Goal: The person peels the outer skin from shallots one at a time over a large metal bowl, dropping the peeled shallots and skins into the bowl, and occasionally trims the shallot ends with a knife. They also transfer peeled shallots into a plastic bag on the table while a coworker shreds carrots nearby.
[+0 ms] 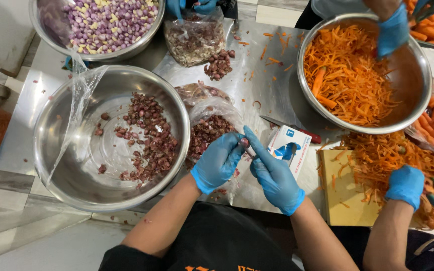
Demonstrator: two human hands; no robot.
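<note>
left hand (pixel 218 161) grip holds one shallot (pixel 244 142); right hand (pixel 276 173) grip pinches one knife (pixel 249 152) | three bowls (pixel 41 150)

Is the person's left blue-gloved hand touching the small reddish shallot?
Touching. The head view shows the left hand's fingertips pinching the small reddish shallot, with the right hand against it too.

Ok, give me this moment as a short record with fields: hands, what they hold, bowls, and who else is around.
left hand: gloved blue, pinching a small shallot
right hand: gloved blue, working a small blade at the shallot; blade mostly hidden
near bowl: steel, holds reddish skins and a plastic bag
far bowl: peeled purple shallots
open bag: unpeeled shallots, beside the left hand
carrot bowl: shredded carrot
others: co-workers' blue-gloved hands at the right and top
</note>
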